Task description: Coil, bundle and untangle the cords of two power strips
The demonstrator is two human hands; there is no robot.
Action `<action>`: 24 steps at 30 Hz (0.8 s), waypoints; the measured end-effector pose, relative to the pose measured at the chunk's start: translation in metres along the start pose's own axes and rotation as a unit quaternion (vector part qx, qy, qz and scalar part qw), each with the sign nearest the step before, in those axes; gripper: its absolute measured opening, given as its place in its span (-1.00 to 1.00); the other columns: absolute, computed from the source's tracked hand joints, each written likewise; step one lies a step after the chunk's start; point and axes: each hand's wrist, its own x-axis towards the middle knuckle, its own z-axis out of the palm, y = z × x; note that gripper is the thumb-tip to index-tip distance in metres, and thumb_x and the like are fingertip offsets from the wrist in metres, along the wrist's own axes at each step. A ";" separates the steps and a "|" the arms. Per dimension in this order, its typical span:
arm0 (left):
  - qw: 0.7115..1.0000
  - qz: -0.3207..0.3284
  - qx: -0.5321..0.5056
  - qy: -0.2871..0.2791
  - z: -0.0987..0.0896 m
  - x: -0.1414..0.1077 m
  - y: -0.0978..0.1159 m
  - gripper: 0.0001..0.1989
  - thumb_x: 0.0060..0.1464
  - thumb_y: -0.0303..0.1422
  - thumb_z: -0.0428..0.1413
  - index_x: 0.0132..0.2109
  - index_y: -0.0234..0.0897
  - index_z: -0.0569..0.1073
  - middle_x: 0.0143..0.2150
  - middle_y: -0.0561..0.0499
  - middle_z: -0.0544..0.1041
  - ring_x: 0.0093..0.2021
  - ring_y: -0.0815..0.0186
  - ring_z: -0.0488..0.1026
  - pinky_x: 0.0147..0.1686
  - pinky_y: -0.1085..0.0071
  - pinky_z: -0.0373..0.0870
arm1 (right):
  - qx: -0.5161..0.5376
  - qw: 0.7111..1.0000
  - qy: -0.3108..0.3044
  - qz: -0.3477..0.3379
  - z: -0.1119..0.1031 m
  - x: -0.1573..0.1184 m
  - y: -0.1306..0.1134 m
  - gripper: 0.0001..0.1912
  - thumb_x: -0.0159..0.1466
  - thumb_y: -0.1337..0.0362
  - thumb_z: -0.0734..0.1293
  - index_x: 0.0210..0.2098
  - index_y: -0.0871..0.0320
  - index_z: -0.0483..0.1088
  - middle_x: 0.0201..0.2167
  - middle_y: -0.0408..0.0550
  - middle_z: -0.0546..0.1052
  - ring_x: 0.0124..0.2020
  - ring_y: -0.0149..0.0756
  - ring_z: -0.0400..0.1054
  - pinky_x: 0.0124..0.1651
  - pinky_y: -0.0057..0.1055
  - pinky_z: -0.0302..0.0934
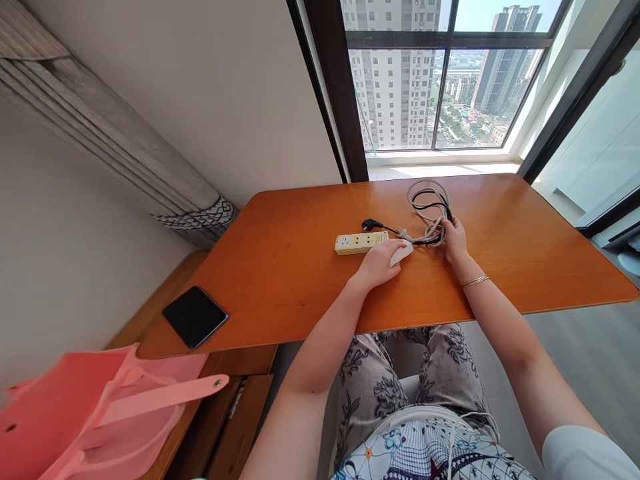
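Note:
My left hand [381, 265] is closed around a small white rounded block [401, 253] just above the wooden table, its exact kind partly hidden by my fingers. Beside that hand lies a cream power strip [355, 243] with sockets along its top. My right hand [454, 240] grips the side of a loosely coiled bundle of grey and black cable [429, 193]. Behind the strip rests a black plug [371, 225], whose cord runs right toward the coil. A pale plug end [403, 234] sits between the strip and the coil.
The orange-brown table [280, 267] ends at a window [445, 100] at the back. A black tablet [195, 316] lies at its left front corner. Lower left stands a pink plastic item [100, 413] on a wooden cabinet [240, 413]. A tied curtain [150, 160] hangs at left.

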 end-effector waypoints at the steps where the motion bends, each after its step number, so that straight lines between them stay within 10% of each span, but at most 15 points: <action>1: 1.000 -0.014 0.002 0.009 0.000 0.000 0.000 -0.46 -0.03 -0.55 0.12 0.14 -0.24 0.46 0.22 -0.12 0.53 0.22 0.06 0.47 0.27 0.11 0.37 | -0.012 1.000 0.007 -0.010 0.000 0.000 0.002 -0.60 0.08 0.06 0.50 -0.23 0.06 0.29 -0.38 -0.23 0.54 -0.42 -0.39 0.47 -0.44 -0.48 0.37; 10: 0.993 -0.088 -0.017 0.080 0.001 -0.003 -0.004 -0.62 0.03 -0.54 0.12 0.00 -0.19 0.55 0.17 -0.06 0.60 0.17 0.07 0.54 0.18 0.14 0.46 | -0.077 0.991 0.036 -0.100 0.000 -0.004 0.007 -0.43 0.02 -0.02 0.53 -0.10 0.08 0.32 -0.20 -0.14 0.52 -0.26 -0.34 0.47 -0.23 -0.39 0.39; 24: 0.972 -0.104 -0.100 0.188 0.006 0.000 -0.019 -0.89 0.07 -0.47 0.15 -0.28 -0.19 0.57 -0.17 -0.02 0.69 -0.12 0.13 0.63 -0.01 0.14 0.55 | 0.027 0.998 -0.012 -0.056 0.000 -0.002 0.001 -0.60 0.13 -0.11 0.45 -0.41 0.07 0.35 -0.52 -0.24 0.43 -0.51 -0.42 0.29 -0.42 -0.45 0.30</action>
